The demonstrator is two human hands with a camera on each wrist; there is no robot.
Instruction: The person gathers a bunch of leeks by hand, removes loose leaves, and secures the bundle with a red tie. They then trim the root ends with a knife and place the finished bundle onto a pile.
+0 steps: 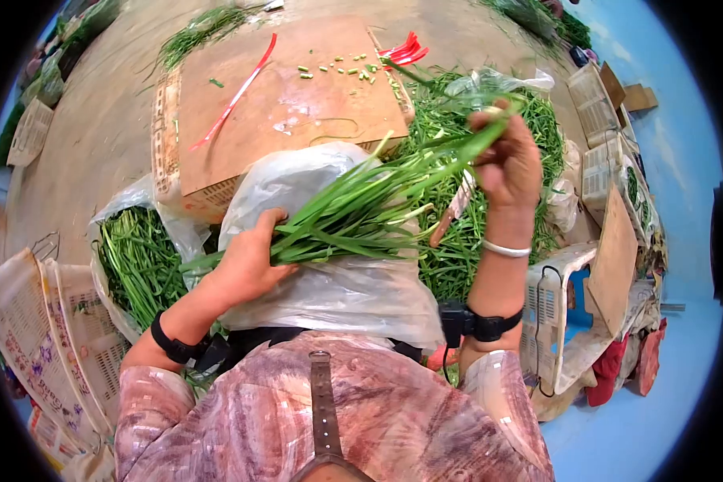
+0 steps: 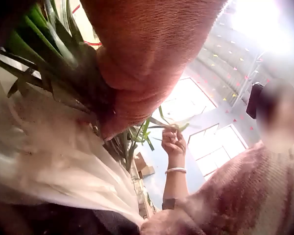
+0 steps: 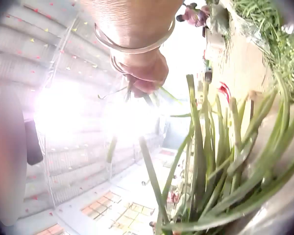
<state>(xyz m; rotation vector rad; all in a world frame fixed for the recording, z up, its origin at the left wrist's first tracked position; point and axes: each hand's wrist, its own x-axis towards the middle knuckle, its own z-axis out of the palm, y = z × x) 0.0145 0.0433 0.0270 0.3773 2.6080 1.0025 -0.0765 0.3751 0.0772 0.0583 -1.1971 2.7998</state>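
A bunch of long green stalks (image 1: pixel 353 209) lies across the lap on a clear plastic sheet (image 1: pixel 377 293). The left hand (image 1: pixel 253 253) grips its leafy end, thumb on top. Raised at the right, the right hand (image 1: pixel 510 161) pinches a few stalks near their pale ends; these are blurred in the head view. In the right wrist view the right hand (image 3: pixel 147 73) holds thin stalks above the bunch (image 3: pixel 210 161). A knife (image 1: pixel 454 210) with a brown handle rests on the loose green pile below the right hand. The left palm is hidden.
A board (image 1: pixel 289 96) on a crate carries cut stalk pieces, one red strip (image 1: pixel 234 100) and a bundle of red strips (image 1: pixel 406 52). A large green pile (image 1: pixel 458 265) fills the right side. A bag of greens (image 1: pixel 140 257) stands left; crates (image 1: pixel 570 321) line both sides.
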